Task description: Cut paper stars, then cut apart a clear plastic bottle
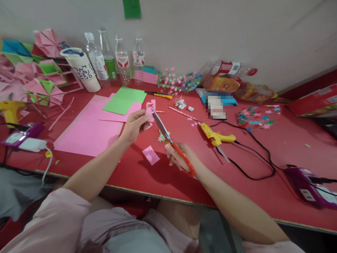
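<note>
- Red table (163, 191) in front of you, pale wall (184, 28) behind it, with a green note (132, 8) stuck up high.
- Your left hand (134, 125) is raised over the table, thumb and fingertips pinched together on a pink scrap (150, 109) with a jagged cut-out in it.
- Your right hand (180, 156) has its fingers closed on the orange handles of the scissors (165, 131); the blades slant up and left.
- Their tip is at the scrap's right edge; you cannot tell whether it touches.
- Below the blades lie small stars (160, 137), mostly green, and nearer you a pink square (151, 155).
- Left of your hands, a green sheet (125, 101) lies over pink sheets (84, 133); the cutter (162, 95) is just beside its right corner.
- To the right, a pencil (181, 113) points toward a yellow glue gun (216, 137), whose black cord loops across the table.
- Near the wall, four bottles (122, 63) stand upright beside a white cup (85, 72).
- Folded paper shapes (46, 93) crowd the far left; a purple power strip (306, 186) sits at your far right.
</note>
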A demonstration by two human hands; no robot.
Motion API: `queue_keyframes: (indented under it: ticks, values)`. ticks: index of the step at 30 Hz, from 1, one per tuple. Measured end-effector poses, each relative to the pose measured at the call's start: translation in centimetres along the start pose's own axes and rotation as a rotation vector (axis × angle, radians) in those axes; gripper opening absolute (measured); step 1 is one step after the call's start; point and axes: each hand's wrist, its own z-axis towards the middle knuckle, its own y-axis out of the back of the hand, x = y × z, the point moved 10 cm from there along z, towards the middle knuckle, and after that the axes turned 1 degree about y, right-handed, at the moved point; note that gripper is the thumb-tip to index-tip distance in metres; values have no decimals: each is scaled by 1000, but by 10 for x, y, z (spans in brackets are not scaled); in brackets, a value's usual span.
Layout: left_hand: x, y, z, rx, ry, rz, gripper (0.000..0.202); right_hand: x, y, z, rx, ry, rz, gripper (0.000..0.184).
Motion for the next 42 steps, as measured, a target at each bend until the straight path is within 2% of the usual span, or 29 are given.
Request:
queue_keyframes:
  ticks: [9,12,15,18,23,33,36,39,42]
  values:
    - [2,16,4,-145,3,-127,29,3,-2,2,13,50,63,54]
    - [10,4,4,-55,54,-159,32,3,-2,2,-8,62,77,53]
    - [14,-7,2,29,88,-142,25,2,1,1,-38,48,50,52]
    - [10,-1,2,-18,39,-154,16,0,2,2,-50,18,33,50]
    - [5,8,5,-88,2,-215,12,-2,2,3,-48,-19,48,50]
    - [20,-4,5,-10,201,-422,21,-2,7,5,-108,9,-51,53]
    - [16,0,5,-47,143,-383,17,-4,8,6,-113,10,-72,54]
    - [3,10,5,-123,8,-237,15,-5,9,7,-104,24,-82,54]
    - [-4,15,5,-145,-52,-145,16,-7,10,7,-88,6,-106,53]
